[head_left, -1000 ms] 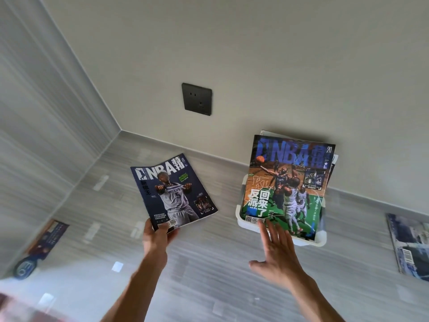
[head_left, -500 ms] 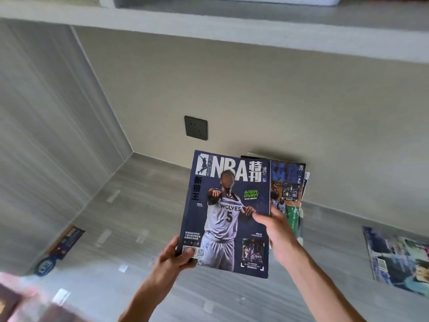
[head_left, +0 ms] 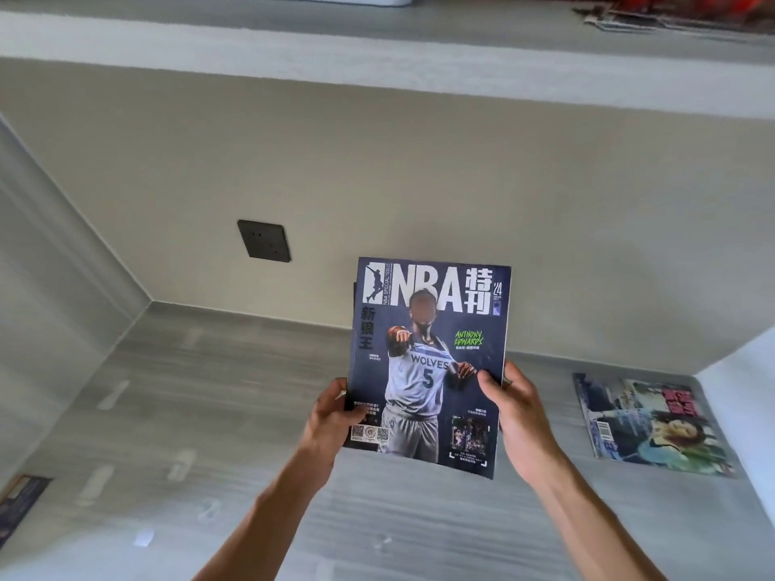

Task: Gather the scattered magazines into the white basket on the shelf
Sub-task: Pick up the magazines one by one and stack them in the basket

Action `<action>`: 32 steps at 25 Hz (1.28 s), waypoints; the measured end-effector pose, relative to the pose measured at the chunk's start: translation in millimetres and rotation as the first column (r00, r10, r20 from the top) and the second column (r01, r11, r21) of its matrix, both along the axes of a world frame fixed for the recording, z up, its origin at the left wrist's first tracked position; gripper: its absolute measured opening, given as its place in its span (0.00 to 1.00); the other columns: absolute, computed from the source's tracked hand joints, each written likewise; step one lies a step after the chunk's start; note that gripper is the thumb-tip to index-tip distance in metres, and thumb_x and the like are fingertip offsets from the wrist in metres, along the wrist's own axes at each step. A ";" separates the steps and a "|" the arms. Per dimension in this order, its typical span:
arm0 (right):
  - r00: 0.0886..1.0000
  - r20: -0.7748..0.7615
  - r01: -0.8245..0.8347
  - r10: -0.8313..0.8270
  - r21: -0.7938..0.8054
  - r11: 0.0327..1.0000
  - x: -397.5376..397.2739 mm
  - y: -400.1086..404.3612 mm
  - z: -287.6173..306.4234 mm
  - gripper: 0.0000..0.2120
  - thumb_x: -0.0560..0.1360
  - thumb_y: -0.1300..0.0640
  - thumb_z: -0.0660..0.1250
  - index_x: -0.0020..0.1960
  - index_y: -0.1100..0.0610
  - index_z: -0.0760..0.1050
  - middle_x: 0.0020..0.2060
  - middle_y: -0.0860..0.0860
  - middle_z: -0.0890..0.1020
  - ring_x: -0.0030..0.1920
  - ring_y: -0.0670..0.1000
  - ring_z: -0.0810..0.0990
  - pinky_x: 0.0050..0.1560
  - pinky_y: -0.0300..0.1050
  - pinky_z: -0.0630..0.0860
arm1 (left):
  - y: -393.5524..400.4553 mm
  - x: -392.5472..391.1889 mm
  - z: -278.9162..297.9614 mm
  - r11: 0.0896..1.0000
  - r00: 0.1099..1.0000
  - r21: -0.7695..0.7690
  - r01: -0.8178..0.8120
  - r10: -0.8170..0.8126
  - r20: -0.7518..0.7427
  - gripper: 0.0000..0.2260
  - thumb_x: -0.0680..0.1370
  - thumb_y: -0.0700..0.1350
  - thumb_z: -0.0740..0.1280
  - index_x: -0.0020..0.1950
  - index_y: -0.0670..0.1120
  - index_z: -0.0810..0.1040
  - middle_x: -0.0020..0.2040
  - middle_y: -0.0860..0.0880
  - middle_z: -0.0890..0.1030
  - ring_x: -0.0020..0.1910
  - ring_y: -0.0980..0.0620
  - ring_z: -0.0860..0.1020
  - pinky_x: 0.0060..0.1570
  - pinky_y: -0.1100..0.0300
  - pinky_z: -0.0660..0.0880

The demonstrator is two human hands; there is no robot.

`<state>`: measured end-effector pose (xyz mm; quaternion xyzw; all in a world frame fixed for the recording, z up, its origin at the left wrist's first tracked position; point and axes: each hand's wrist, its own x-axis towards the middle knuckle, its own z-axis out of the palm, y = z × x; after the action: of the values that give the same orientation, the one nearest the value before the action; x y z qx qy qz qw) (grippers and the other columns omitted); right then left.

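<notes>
Fingers: left hand (head_left: 335, 417) and right hand (head_left: 513, 408) each grip the magazine (head_left: 427, 362) upright by a side edge.
Shelf: another magazine (head_left: 650, 425) lies flat, right.

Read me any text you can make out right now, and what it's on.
All on the held magazine:
"NBA 特刊"
"NBA SPECIAL ISSUE"
"24"
"新狼王"
"ANTHONY EDWARDS"
"WOLVES", "5" on the jersey
QR codes and small captions: too small.
Right magazine: red title, barcode, blurred.
Left-edge magazine: unreadable.
</notes>
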<state>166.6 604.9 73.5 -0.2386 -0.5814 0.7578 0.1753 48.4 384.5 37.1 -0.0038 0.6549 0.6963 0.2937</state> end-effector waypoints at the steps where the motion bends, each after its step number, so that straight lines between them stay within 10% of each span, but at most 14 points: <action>1: 0.999 0.024 0.032 -0.032 0.030 0.999 -7.0 2.6 4.8 0.13 0.77 0.68 0.64 0.58 0.60 0.79 0.50 0.52 0.87 0.49 0.50 0.84 0.50 0.39 0.79 | 6.8 -5.0 3.5 1.000 0.998 -0.015 -0.021 0.020 -0.054 0.17 0.71 0.23 0.63 0.50 0.42 0.78 0.45 0.47 0.85 0.42 0.51 0.81 0.44 0.60 0.76; 7: 0.922 0.322 -0.088 -0.216 0.716 0.693 -66.7 40.7 14.4 0.06 0.73 0.55 0.73 0.40 0.58 0.82 0.31 0.54 0.84 0.31 0.52 0.79 0.33 0.44 0.72 | 28.0 -67.7 13.7 0.879 0.953 -0.477 -0.029 -0.120 -0.278 0.11 0.68 0.34 0.75 0.36 0.52 0.84 0.33 0.49 0.84 0.32 0.52 0.79 0.39 0.59 0.76; 13: 0.866 0.434 -0.056 -0.249 0.578 0.814 -94.7 45.2 -43.6 0.06 0.78 0.57 0.66 0.44 0.55 0.80 0.38 0.52 0.85 0.38 0.56 0.85 0.44 0.57 0.83 | 40.1 -92.9 -22.8 0.761 0.916 -0.646 -0.067 -0.210 -0.342 0.07 0.68 0.39 0.76 0.33 0.49 0.83 0.33 0.49 0.84 0.35 0.51 0.81 0.40 0.58 0.77; 16: 0.831 0.516 0.021 -0.206 0.341 0.940 -84.5 42.5 -69.6 0.04 0.78 0.58 0.66 0.50 0.57 0.79 0.41 0.54 0.84 0.44 0.59 0.85 0.51 0.61 0.81 | 38.2 -91.1 -51.1 0.511 0.844 -0.859 0.027 -0.473 -0.254 0.04 0.69 0.46 0.75 0.37 0.47 0.83 0.36 0.49 0.83 0.41 0.46 0.82 0.37 0.58 0.72; 19: 0.876 0.420 0.129 -0.237 0.269 0.954 -64.5 31.0 -82.3 0.10 0.75 0.61 0.67 0.53 0.50 0.75 0.50 0.50 0.83 0.45 0.52 0.84 0.49 0.45 0.82 | 38.4 -82.0 -60.2 0.382 0.786 -0.919 -0.101 -0.535 -0.309 0.09 0.71 0.50 0.72 0.42 0.46 0.77 0.44 0.44 0.80 0.46 0.39 0.80 0.38 0.56 0.70; 22: 0.850 0.409 0.126 -0.332 0.454 0.882 -14.5 34.2 -96.3 0.15 0.75 0.60 0.66 0.60 0.51 0.74 0.55 0.46 0.81 0.41 0.47 0.82 0.44 0.38 0.78 | 44.7 -54.2 -49.2 0.619 0.633 -0.730 -0.288 -0.449 -0.630 0.07 0.73 0.45 0.69 0.46 0.46 0.72 0.44 0.43 0.76 0.43 0.39 0.76 0.37 0.50 0.73; 24: 0.774 0.507 0.054 -0.379 0.544 0.837 29.0 53.2 -108.9 0.18 0.76 0.60 0.65 0.65 0.54 0.73 0.61 0.50 0.80 0.49 0.50 0.81 0.52 0.44 0.77 | 58.7 -16.6 -42.7 0.762 0.487 -0.634 -0.129 -0.509 -0.710 0.02 0.73 0.41 0.65 0.44 0.46 0.73 0.40 0.47 0.77 0.38 0.44 0.76 0.35 0.53 0.75; 29: 0.512 0.761 -0.291 -0.399 0.591 0.752 113.1 117.7 -130.8 0.22 0.76 0.58 0.64 0.69 0.55 0.67 0.68 0.54 0.73 0.63 0.58 0.75 0.62 0.52 0.74 | 134.0 84.4 -68.4 0.600 0.346 -0.674 0.432 -0.800 -0.490 0.09 0.75 0.42 0.65 0.52 0.53 0.77 0.50 0.58 0.79 0.49 0.59 0.79 0.50 0.56 0.77; 32: 0.515 0.766 -0.377 -0.385 0.606 0.701 136.2 156.5 -147.9 0.25 0.75 0.58 0.66 0.70 0.55 0.65 0.68 0.54 0.72 0.61 0.57 0.75 0.58 0.52 0.75 | 188.2 125.1 -100.4 0.277 0.227 -0.840 0.466 -0.955 -0.190 0.26 0.76 0.49 0.67 0.72 0.55 0.64 0.75 0.53 0.63 0.74 0.48 0.63 0.69 0.51 0.66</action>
<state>302.8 761.4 -74.3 -0.4927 -0.8322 0.2483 -0.0553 173.5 572.7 -63.3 0.4844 0.8059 0.1306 0.3145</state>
